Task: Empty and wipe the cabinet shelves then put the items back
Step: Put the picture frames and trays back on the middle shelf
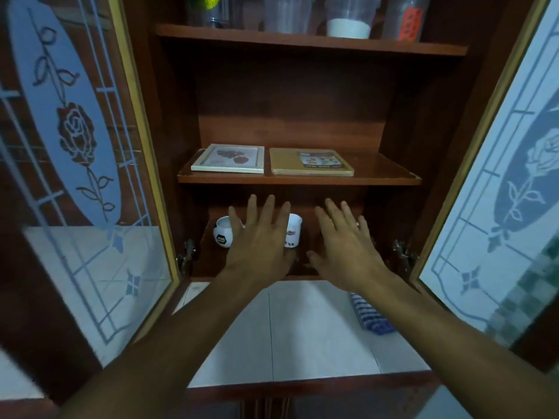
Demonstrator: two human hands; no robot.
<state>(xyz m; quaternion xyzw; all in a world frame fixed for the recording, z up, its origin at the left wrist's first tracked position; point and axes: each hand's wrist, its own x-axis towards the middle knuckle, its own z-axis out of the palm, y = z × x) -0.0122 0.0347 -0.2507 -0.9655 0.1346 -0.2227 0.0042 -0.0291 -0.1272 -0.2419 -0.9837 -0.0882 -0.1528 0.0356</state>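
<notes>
Left hand [260,246] and right hand [348,252], fingers straight and spread, hover before an upright round white cup [222,234] and a glossy cylindrical mug [294,234].

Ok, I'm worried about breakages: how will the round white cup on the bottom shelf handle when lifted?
The cup looks like glazed ceramic: probably rigid, breakable if knocked, somewhat slippery. Its bulging sides could be hard to pinch, and no handle shows. Standing upright, it likely won't roll unless tipped.
</notes>
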